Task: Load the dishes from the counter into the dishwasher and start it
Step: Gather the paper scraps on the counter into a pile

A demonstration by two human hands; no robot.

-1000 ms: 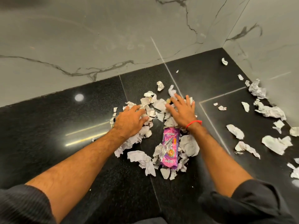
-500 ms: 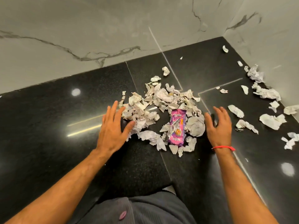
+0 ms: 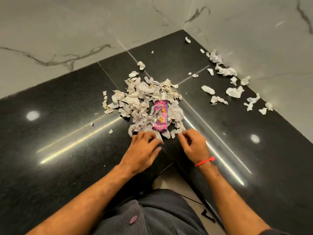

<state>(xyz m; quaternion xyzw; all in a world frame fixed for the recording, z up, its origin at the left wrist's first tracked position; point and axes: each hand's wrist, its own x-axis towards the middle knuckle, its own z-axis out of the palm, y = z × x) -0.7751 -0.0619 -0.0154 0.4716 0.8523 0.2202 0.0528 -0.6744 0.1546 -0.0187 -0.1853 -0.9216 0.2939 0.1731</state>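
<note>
No dishes and no dishwasher are in view. A heap of crumpled white paper scraps (image 3: 142, 97) lies on the black stone counter (image 3: 59, 119), with a purple snack wrapper (image 3: 160, 116) on its near side. My left hand (image 3: 142, 150) rests on the counter at the heap's near edge, its fingers loosely bent and touching a scrap. Just right of the wrapper's near end is my right hand (image 3: 194, 145), with a red thread on the wrist, its bent fingertips at the closest scraps. Both hands are blurred and neither plainly holds anything.
More scraps (image 3: 235, 91) lie scattered along the right marble wall (image 3: 271, 48) and toward the far corner. Marble wall (image 3: 67, 31) backs the counter on the left. The counter's inner corner edge (image 3: 166, 167) is right below my hands, with floor beneath.
Both hands have pulled back from the sides of the heap to its near edge and their fingers have bent. The view has shifted back, so the counter's inner edge shows.
</note>
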